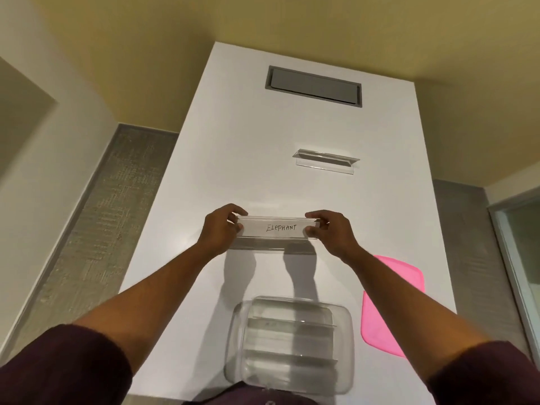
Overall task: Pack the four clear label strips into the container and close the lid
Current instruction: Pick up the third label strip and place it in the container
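Observation:
A clear label strip marked ELEPHANT point(276, 228) is held by its two ends just above the white table, my left hand point(222, 226) on its left end and my right hand point(327, 228) on its right end. Another clear label strip point(325, 162) lies further back on the table. The clear plastic container point(346, 346) stands open at the table's near edge, and two clear strips point(289, 340) lie inside it. The pink lid point(380, 311) lies flat to the right of the container, partly hidden by my right forearm.
The white table point(263, 141) has a grey recessed panel point(314, 86) at its far end. Grey floor shows on both sides, and a glass-fronted frame point(520, 258) stands at the right edge.

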Motion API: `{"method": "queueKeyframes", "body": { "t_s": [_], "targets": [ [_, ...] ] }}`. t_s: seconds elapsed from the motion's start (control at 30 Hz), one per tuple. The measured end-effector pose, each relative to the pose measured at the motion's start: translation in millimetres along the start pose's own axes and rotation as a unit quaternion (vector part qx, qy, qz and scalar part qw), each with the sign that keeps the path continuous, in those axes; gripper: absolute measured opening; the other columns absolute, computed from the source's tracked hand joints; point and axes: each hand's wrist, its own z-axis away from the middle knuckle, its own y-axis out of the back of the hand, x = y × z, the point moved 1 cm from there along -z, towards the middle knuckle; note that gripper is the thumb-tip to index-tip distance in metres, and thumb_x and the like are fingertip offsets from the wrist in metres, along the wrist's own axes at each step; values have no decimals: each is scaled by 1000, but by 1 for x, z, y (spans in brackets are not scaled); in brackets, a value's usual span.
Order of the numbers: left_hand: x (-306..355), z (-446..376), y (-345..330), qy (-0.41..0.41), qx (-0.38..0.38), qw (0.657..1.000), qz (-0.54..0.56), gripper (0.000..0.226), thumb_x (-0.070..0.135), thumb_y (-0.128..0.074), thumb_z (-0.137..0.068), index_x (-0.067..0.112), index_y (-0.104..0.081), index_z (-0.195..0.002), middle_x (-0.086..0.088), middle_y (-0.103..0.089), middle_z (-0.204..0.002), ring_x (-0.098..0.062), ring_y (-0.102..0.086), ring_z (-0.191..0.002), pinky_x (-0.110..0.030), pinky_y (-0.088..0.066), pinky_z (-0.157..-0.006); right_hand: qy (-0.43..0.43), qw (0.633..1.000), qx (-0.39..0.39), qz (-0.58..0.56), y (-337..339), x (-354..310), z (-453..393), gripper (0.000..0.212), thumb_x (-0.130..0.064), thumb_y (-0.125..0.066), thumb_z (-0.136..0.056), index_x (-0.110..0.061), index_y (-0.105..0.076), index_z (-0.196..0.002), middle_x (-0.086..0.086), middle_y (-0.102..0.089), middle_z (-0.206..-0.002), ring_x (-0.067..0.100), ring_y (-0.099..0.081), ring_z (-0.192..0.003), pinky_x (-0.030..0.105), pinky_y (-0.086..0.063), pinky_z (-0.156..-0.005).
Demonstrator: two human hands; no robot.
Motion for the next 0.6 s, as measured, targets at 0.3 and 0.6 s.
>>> {"method": "queueKeyframes", "body": {
  "t_s": [0.3,0.6],
  "targets": [
    [7,56,-27,-60,-33,981,-179,48,26,-84,-75,25,-65,-118,-6,-44,-105,-22,-54,-89,-29,-45,-84,42,995,39,79,11,20,81,32,-28,-87,-74,-30,-79,-105,-11,-64,-65,-6,-58,-63,21,-41,-64],
    [10,100,-46,-106,-13,973,-205,34,22,-75,-83,27,-61,-113,0,-36,-106,-21,-56,-85,-29,-45,-75,61,991,78,86,15,45,133,26,-46,-77,-76,-44,-75,-102,-16,-68,-74,7,-63,-88,40,-55,-80]
  ]
}}
